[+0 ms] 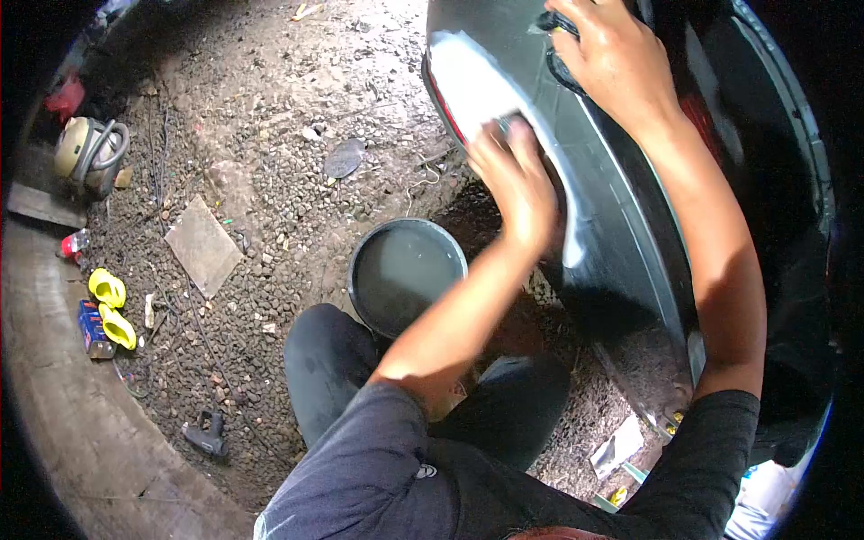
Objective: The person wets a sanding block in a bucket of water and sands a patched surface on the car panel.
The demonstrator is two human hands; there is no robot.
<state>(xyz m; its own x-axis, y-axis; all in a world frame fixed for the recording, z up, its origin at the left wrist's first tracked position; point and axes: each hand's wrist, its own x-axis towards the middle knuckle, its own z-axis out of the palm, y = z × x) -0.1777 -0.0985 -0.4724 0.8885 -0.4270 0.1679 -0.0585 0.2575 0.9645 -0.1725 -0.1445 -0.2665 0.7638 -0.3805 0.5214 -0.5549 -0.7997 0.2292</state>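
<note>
My left hand [517,184] presses on a white filler-like patch [468,76] on the dark car bumper [621,225]. Its fingers are bent and smeared by motion, and a small dark piece shows at the fingertips; I cannot make out its kind. Higher up, my right hand [621,58] curls over the panel's upper part, with a black, soft-looking thing [562,72] under and between its fingers. Below my left forearm, between my knees and the car, stands a round black bucket [353,286] of cloudy grey water.
Gravel covers the ground, with a flat square board [204,247] and a flattened grey disc [345,159] on it. To the left are a machine with a hose [90,157], yellow shoes [108,288], a blue box [94,331] and a black gun-shaped tool [207,435].
</note>
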